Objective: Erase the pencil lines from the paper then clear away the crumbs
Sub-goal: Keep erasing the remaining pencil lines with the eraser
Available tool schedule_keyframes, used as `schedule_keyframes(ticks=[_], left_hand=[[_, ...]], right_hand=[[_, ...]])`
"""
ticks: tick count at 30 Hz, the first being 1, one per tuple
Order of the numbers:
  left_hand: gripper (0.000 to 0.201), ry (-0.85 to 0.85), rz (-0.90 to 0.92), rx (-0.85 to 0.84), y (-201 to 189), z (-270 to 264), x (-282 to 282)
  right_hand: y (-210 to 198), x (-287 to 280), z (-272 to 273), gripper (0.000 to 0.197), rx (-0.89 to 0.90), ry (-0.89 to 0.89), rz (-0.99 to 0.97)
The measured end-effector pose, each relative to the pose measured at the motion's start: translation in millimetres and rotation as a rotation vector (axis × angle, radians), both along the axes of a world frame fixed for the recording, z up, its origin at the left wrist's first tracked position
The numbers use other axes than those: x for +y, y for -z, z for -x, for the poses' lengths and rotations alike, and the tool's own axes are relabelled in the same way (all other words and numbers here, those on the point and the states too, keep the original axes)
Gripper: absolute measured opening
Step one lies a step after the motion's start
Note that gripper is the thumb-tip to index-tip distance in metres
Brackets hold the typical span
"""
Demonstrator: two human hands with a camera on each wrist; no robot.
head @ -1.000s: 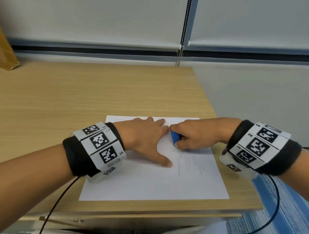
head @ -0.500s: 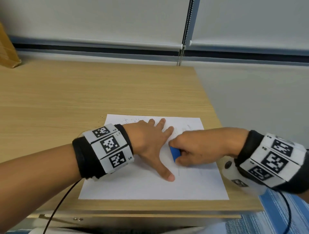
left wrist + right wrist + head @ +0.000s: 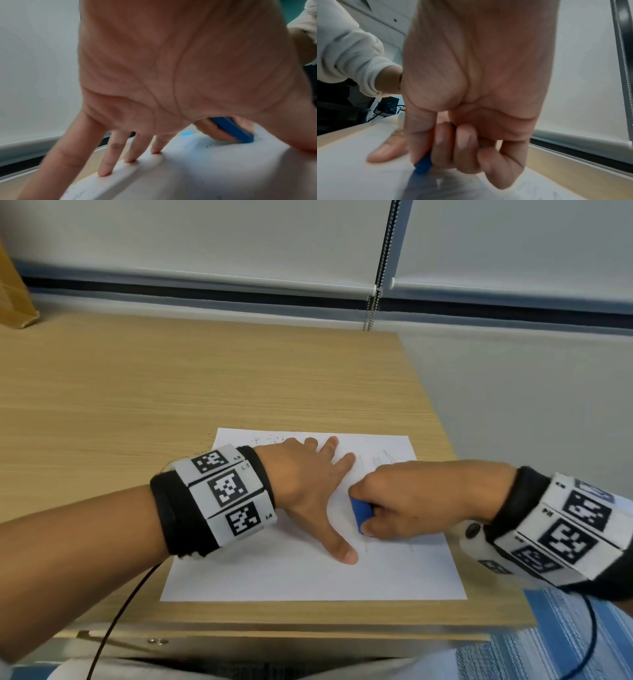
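A white sheet of paper [image 3: 308, 577] lies near the front right corner of the wooden desk [image 3: 171, 392]. My left hand [image 3: 308, 484] lies flat on it with fingers spread, holding the sheet down; its fingertips [image 3: 104, 173] press near the paper's far edge. My right hand [image 3: 404, 505] pinches a blue eraser [image 3: 359, 513] between thumb and curled fingers, its edge pressed on the paper beside my left thumb. The eraser [image 3: 423, 165] shows blurred in the right wrist view. Faint pencil lines [image 3: 380, 460] remain beyond the right hand. Dark crumbs [image 3: 267, 440] are scattered by the paper's far left edge.
The desk's right edge [image 3: 445, 440] runs close to the paper, with grey floor beyond. A brown cardboard object [image 3: 13, 299] stands at the far left. A bead cord [image 3: 376, 268] hangs at the wall behind the desk. Blue striped fabric [image 3: 565, 638] shows below the right wrist.
My right hand has dragged the eraser toward me down the paper. The pencil lines nearer me have faded, and fainter ones now show beyond the hand. The left hand stays pressing the sheet.
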State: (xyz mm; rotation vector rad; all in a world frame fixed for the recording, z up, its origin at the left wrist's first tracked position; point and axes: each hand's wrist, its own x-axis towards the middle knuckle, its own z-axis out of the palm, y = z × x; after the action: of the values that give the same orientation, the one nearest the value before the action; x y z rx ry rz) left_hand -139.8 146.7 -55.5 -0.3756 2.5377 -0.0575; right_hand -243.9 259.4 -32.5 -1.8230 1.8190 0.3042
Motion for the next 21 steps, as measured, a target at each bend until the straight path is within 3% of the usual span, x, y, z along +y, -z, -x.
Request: schedule_keyframes(ticks=[4, 16, 21], left_hand=[[0.14, 0.0, 0.0, -0.004, 0, 0, 0], [0.141, 0.006, 0.032, -0.03, -1, 3, 1], [0.143, 0.0, 0.04, -0.054, -3, 3, 3]], right_hand=[[1, 6, -7, 0.015, -0.056, -0.037, -0.057], [-3, 2, 4, 0.015, 0.011, 0.012, -0.027], [1, 8, -6, 0.016, -0.006, -0.058, -0.073]])
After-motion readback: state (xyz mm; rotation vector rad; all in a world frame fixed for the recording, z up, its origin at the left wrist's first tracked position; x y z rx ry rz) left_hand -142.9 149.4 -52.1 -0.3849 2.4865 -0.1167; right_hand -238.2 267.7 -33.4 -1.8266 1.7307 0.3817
